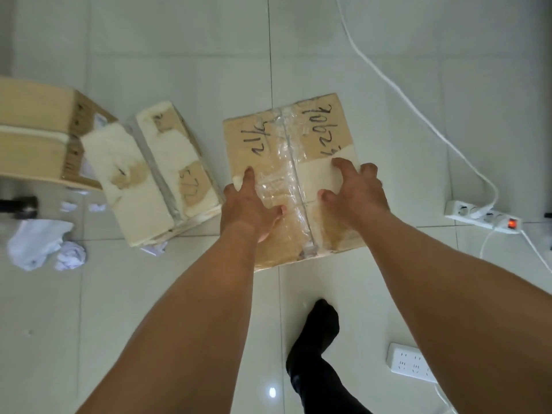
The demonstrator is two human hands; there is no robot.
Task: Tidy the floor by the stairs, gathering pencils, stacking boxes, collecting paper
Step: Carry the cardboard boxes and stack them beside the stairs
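Observation:
A taped cardboard box (298, 135) with black handwriting lies on the tiled floor ahead of me. My left hand (248, 204) rests flat on its near left part, fingers spread. My right hand (355, 192) presses on its near right part, fingers curled over a pale patch. A second box (155, 174) with torn white patches lies to the left, and a third, larger box (38, 135) stands at the far left edge. Crumpled white paper (41, 243) lies on the floor at the lower left, with small scraps (97, 207) near the second box. No pencils are visible.
A white power strip (484, 218) with a lit red switch sits at the right, its cable (418, 112) running up across the tiles. Another power strip (412, 361) lies at the lower right. My leg in black (316, 354) stands below the box. A dark object (21, 206) is at the left edge.

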